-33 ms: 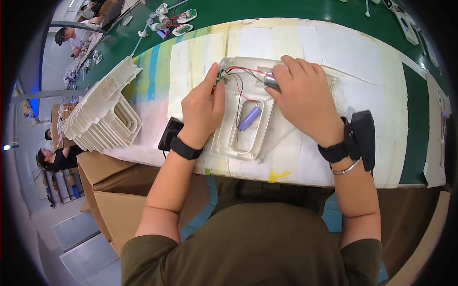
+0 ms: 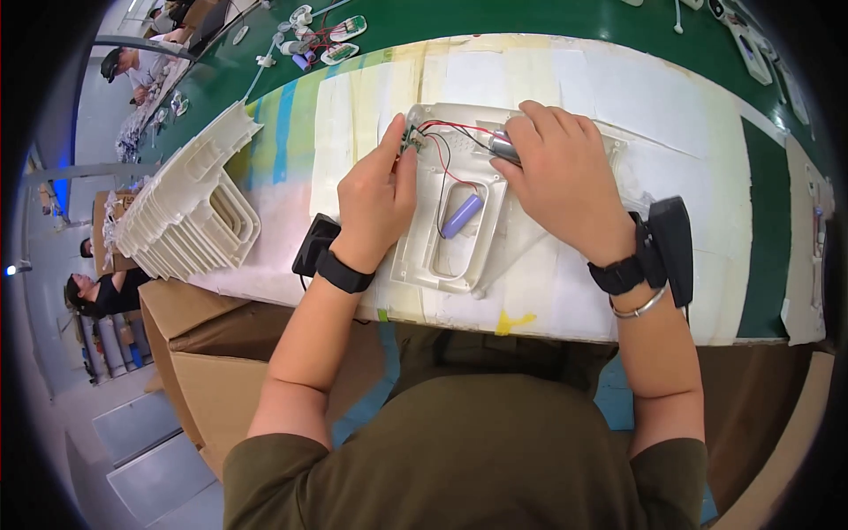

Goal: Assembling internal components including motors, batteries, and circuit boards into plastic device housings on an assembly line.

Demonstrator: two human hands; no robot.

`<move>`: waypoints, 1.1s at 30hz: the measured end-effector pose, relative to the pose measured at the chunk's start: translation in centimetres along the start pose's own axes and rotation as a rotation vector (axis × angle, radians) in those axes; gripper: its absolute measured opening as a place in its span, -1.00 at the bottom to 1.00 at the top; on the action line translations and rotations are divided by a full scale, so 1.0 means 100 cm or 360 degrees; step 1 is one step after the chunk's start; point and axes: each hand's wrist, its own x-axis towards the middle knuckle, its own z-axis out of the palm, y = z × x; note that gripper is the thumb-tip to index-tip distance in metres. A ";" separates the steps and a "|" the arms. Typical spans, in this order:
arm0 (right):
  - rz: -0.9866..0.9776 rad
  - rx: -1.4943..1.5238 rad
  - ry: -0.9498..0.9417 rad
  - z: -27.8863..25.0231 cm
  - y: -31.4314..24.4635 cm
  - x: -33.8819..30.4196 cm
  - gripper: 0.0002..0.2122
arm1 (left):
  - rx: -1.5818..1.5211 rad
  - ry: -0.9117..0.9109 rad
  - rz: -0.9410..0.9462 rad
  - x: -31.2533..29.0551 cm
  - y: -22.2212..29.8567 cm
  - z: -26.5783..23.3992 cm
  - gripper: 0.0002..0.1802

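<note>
My left hand (image 2: pixel 378 196) is closed in a pinch on a small green circuit board (image 2: pixel 411 140) at the upper left corner of an off-white plastic shell (image 2: pixel 405 265). My right hand (image 2: pixel 570 181) grips a silver cylindrical motor (image 2: pixel 503 147) over the shell's upper right side; its fingers cover part of the motor. Red and black wires (image 2: pixel 455 125) run from the board to the motor. Thinner wires lead down to a purple cylindrical battery (image 2: pixel 463 216), which lies across the oval handle opening of the shell.
A nested stack of similar shells (image 2: pixel 190 208) leans at the left of the paper-covered table (image 2: pixel 565 309). Wired parts (image 2: pixel 340 42) lie on the green surface beyond. An open cardboard box (image 2: pixel 221 380) stands below the left edge. Other people work at the far left.
</note>
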 end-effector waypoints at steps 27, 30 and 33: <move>-0.0464 0.0234 -0.0247 0.012 -0.036 0.047 -0.90 | -0.1852 -0.0401 -0.0812 -0.005 0.014 -0.039 -0.71; -0.0578 0.0233 -0.0160 0.007 -0.029 0.049 -0.93 | -0.1547 -0.0244 -0.0786 -0.014 0.012 -0.043 -0.70; -0.0690 0.0194 -0.0302 0.005 -0.023 0.051 -0.93 | -0.1152 -0.0142 -0.0616 -0.023 0.026 -0.044 -0.76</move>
